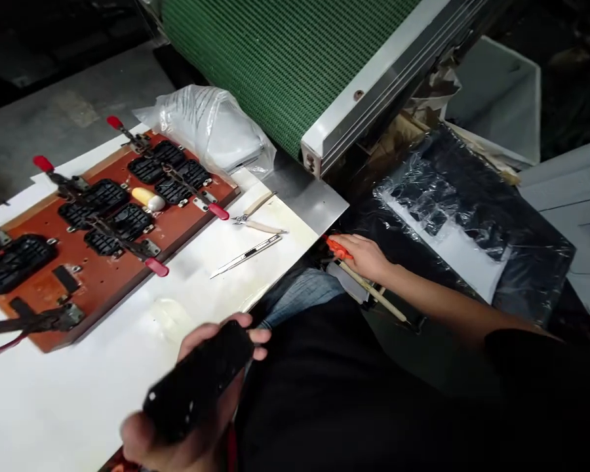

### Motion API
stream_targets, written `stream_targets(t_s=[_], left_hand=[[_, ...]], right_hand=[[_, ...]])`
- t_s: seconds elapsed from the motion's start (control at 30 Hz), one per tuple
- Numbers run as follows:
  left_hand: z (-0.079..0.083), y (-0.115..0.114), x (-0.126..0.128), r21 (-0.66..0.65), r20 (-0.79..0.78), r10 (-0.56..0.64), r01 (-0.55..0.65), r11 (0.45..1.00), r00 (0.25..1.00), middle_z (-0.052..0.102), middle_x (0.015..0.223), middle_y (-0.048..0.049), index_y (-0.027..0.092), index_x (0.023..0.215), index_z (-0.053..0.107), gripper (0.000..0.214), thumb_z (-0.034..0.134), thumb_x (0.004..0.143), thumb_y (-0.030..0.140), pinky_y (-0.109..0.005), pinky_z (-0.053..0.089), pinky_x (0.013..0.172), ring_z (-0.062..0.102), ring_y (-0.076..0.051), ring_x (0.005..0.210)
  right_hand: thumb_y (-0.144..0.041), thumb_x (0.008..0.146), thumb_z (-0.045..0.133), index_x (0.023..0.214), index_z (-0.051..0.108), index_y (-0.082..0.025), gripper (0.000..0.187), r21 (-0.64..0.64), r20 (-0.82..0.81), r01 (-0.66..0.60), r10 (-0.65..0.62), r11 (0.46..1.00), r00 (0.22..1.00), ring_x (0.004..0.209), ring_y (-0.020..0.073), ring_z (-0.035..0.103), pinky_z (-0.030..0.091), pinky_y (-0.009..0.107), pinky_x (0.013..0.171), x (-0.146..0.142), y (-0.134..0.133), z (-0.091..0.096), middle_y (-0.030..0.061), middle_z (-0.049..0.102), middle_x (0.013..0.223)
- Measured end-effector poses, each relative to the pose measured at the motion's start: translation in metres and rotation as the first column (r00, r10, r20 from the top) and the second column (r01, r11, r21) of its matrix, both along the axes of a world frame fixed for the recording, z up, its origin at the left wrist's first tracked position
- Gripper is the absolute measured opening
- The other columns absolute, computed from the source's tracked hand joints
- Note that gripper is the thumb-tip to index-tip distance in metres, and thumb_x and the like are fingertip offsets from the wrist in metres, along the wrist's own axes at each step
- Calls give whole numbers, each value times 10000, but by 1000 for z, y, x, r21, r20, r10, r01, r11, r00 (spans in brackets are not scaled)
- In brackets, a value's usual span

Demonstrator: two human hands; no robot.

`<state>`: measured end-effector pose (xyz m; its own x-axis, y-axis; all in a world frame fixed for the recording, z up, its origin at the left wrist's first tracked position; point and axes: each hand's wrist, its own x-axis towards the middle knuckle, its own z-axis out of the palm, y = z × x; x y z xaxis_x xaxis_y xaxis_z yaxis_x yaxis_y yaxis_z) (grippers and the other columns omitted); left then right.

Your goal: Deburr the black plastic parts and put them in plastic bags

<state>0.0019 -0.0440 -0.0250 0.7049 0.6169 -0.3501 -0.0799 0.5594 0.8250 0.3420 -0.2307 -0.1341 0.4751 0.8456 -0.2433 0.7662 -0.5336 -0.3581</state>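
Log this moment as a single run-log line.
left hand: holds black part | right hand: on orange object, grip unclear | white tabletop: pliers, knife | brown board: black pieces, red-handled clamps

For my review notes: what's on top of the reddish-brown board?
On the reddish-brown board sit black ribbed parts, red-handled clamps and a yellow-and-white piece. The board's surface directly under the parts is covered and cannot be seen.

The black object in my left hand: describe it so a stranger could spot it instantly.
Beside the green conveyor belt is a white tabletop bearing a reddish-brown board. By the tabletop's near edge, the left hand holds an oblong black object. Unlike the black pieces on the board, it is held in a hand.
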Motion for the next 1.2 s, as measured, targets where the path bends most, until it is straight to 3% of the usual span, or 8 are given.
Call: stream_targets(t_s=[0.13,0.3,0.47,0.67,0.8,0.97,1.07,1.2], left_hand=[[31,9,25,-196,160,99,-66,978,982,727,1232,-109,305,1192,693,803,382,817,944,-481,643,761,765,-368,972],[39,21,24,-289,222,258,-189,938,940,726,1155,-135,249,1178,636,791,399,831,919,-425,620,697,775,-361,908],[33,21,9,-321,312,341,-239,916,887,726,1181,-155,234,1215,622,795,397,848,903,-447,625,734,779,-384,938],[25,27,-2,-394,373,406,-254,883,834,739,1183,-162,220,1214,632,782,449,855,890,-407,616,743,780,-384,964],[24,35,-5,-416,367,418,-255,873,831,740,1167,-178,211,1195,658,775,515,838,883,-405,612,718,772,-391,933],[19,40,-17,-445,308,477,-319,837,823,683,1178,-171,216,1233,692,812,610,786,889,-274,509,507,679,-272,810],[7,46,-29,-494,195,559,-412,766,806,646,1101,-130,212,1222,709,701,639,847,800,-244,490,510,583,-183,744],[14,50,-43,-550,194,605,-425,719,772,627,1098,-140,212,1177,719,570,616,907,704,-237,479,485,563,-183,731]], right_hand=[[-247,980,470,1312,620,-52,413,-10,-14,164,-164,986,986,1142,346,667,520,429,967,-5,24,-41,258,678,1281],[-234,951,480,1345,589,-79,437,17,-60,184,-183,983,981,1104,361,684,515,451,969,11,10,-58,325,627,1285],[-495,1027,443,1234,655,-231,397,31,-58,319,-317,947,947,1037,402,690,502,536,955,30,-29,-28,261,695,1167],[-729,933,559,860,688,-333,423,181,-175,608,-583,773,793,656,316,604,431,539,660,21,-21,31,170,665,796],[-655,930,657,776,714,-324,369,476,-182,568,-557,671,810,622,272,617,465,498,657,-6,26,67,116,658,732],[-511,966,670,1148,707,-292,287,571,-203,203,-103,795,974,706,263,709,560,418,646,-53,112,98,101,746,904],[-414,1000,624,1134,717,-261,225,611,-145,-3,116,791,983,918,241,743,599,390,851,-67,191,100,69,772,1068],[-265,966,559,1113,727,-196,234,611,-27,-93,138,786,990,989,247,724,573,404,913,-54,288,115,95,780,1118]])
